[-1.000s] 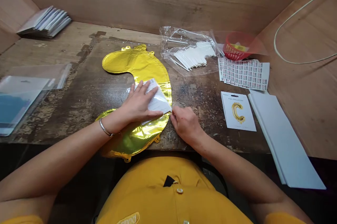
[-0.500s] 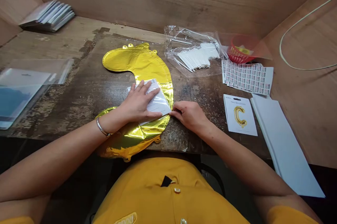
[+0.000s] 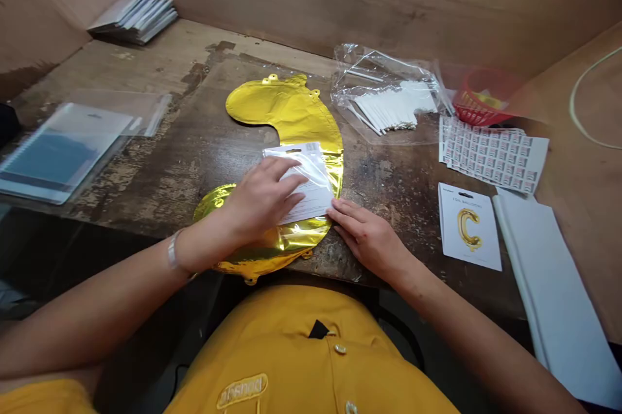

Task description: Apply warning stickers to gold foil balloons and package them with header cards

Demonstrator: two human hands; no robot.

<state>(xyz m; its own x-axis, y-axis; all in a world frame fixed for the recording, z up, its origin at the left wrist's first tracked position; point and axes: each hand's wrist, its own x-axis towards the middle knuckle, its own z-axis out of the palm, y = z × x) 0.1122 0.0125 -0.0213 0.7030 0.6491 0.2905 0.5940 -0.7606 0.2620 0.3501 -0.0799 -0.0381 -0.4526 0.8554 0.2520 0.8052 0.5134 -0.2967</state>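
Observation:
A gold foil balloon, flat and C-shaped, lies on the worn wooden table. On its middle rests a white packaging card with a hanger slot and a glossy clear surface. My left hand, a bangle at its wrist, is over the card's left part with fingers apart and bent. It hides the balloon's inner curve there. At the card's lower right corner, the fingertips of my right hand touch the edge, fingers stretched out. Further right lies a foil balloon card with a gold C printed on it.
White sticks lie in a clear bag near the back, beside a red basket. Sticker sheets and a long white folded sheet are at right. Clear packets and a stack of cards are at left.
The card on the balloon has turned straighter, its hanger slot now showing. My left hand has shifted to its left side with fingers lifted and bent. My right hand's pinch has loosened. The view has shifted.

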